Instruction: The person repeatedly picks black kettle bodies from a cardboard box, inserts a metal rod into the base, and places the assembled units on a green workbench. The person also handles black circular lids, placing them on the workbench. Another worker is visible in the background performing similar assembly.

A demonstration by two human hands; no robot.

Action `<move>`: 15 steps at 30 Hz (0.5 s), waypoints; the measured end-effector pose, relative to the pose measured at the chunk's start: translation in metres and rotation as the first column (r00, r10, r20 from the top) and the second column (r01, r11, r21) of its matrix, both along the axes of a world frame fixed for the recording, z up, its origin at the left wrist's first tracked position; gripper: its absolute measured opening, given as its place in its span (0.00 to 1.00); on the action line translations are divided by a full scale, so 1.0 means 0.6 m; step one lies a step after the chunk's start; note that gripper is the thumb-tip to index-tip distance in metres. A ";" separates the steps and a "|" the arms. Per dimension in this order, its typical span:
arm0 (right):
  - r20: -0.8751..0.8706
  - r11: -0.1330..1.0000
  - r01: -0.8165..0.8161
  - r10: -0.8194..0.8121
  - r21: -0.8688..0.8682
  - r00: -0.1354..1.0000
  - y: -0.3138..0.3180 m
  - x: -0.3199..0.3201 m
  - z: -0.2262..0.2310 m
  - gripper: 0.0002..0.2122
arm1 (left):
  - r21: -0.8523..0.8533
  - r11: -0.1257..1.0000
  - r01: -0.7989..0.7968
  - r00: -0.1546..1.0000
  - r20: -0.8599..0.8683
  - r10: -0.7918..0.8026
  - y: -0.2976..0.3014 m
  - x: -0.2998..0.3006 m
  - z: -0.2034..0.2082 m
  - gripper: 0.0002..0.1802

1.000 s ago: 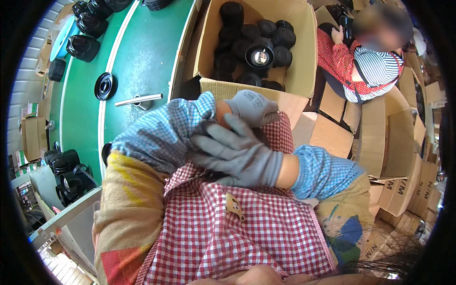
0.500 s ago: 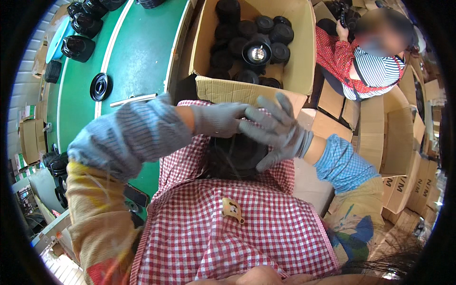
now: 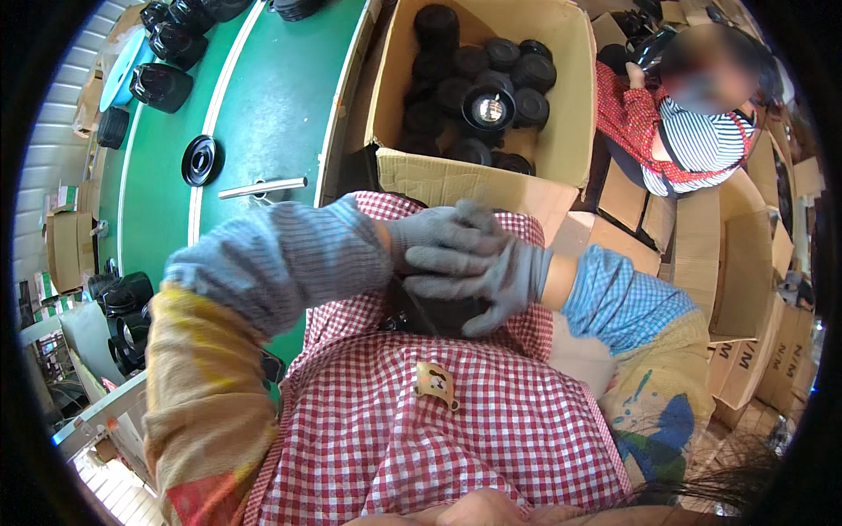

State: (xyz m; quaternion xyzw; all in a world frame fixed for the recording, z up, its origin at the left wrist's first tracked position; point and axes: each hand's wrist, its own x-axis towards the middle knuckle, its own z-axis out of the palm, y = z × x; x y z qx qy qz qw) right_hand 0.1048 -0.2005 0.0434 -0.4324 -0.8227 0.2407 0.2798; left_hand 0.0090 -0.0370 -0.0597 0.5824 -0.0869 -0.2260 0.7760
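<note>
1. Right hand (image 3: pixel 487 267): mid-frame, laid across the left hand (image 3: pixel 419 232); fingers extended, thumb spread wide, nothing seen in its grip.
2. Left hand: partly covered by the right (both gloved grey); can't tell how far its fingers close or what they hold.
3. Black part (image 3: pixel 443 316): centre of frame, just below the hands, against the checked apron (image 3: pixel 368 421), mostly hidden.
4. Carton (image 3: pixel 465 177): top centre, black round parts inside.
5. Green table (image 3: pixel 272 105): upper left, 1 metal bar (image 3: pixel 263 188) on it.

The green table (image 3: pixel 281 96) had a round black plastic ring (image 3: pixel 203 161) on it. A silver metal bar (image 3: pixel 241 190) was near the ring's right side. Shiny black plastic shells (image 3: pixel 165 87) sat past the ring.
</note>
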 end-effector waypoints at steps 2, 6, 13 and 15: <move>0.153 0.979 0.183 -0.196 0.094 0.969 -0.001 -0.051 0.023 0.30 | 0.213 0.977 -0.019 1.000 0.026 0.014 -0.007 0.017 0.004 0.21; 0.317 0.933 0.358 -0.327 -0.043 0.891 0.008 -0.103 0.058 0.29 | 0.809 0.583 -0.073 0.975 0.182 -0.130 -0.016 0.070 0.139 0.25; -0.077 0.524 0.843 -0.842 0.124 0.534 -0.082 -0.013 0.011 0.29 | 0.740 -0.021 -0.672 0.628 0.586 0.512 0.336 -0.211 0.119 0.36; -0.131 0.511 0.859 -0.851 0.014 0.508 -0.090 -0.008 0.005 0.27 | 0.782 -0.598 -0.173 0.919 0.346 0.187 0.408 -0.305 0.138 0.40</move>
